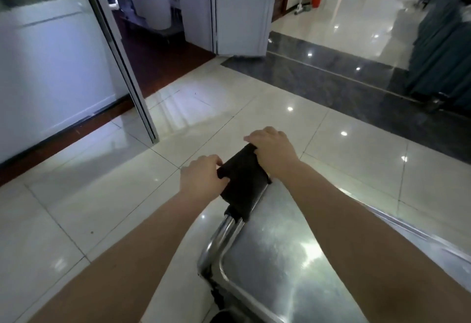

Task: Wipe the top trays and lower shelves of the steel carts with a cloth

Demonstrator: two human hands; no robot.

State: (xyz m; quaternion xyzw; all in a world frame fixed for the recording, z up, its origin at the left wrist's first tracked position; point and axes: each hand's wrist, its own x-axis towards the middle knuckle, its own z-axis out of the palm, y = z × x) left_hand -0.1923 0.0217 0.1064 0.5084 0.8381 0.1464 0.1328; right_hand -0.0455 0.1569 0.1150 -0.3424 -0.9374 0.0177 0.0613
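A steel cart's top tray [285, 254] fills the lower right of the head view, with its chrome handle bar [224, 231] along the left edge. A dark cloth [244, 182] is draped over the far end of that bar. My left hand [202, 176] grips the cloth's near-left end, fingers curled round it. My right hand [274, 150] holds the cloth's far end from above, fingers wrapped over the bar. The cart's lower shelves are hidden under the tray.
Glossy pale floor tiles [102, 208] surround the cart. A white partition [51, 67] stands at the left, with an open doorway [158, 29] beyond. A dark stone strip [331, 78] crosses the floor ahead. Hanging dark fabric [443, 42] is at the far right.
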